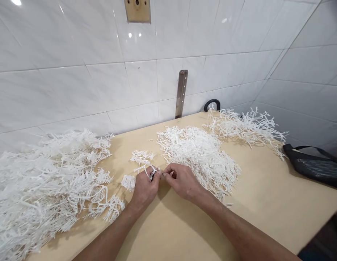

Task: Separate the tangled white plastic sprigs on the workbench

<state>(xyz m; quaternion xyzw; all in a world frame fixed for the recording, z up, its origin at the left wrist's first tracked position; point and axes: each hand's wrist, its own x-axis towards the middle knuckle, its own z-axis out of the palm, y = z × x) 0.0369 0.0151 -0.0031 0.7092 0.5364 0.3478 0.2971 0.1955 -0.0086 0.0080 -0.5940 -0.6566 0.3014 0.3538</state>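
Note:
My left hand [145, 184] is closed around a white branched plastic piece [143, 167], whose forked end sticks out to the left past the fingers. Close beside it, my right hand [183, 178] pinches with thumb and forefinger near the piece's tip; what lies between those fingers is too small to make out. Just left of my left hand lie a small white cluster [128, 182] and a flat branched bit [142, 156]. Behind my right hand spreads a heap of short white sticks [201, 154].
A large pile of white branched pieces [49, 177] covers the table's left side. Bare branching stems [247, 127] lie at the back right, near a black mesh bag [315, 165]. A metal bracket [181, 94] is on the tiled wall behind the tan table [266, 195].

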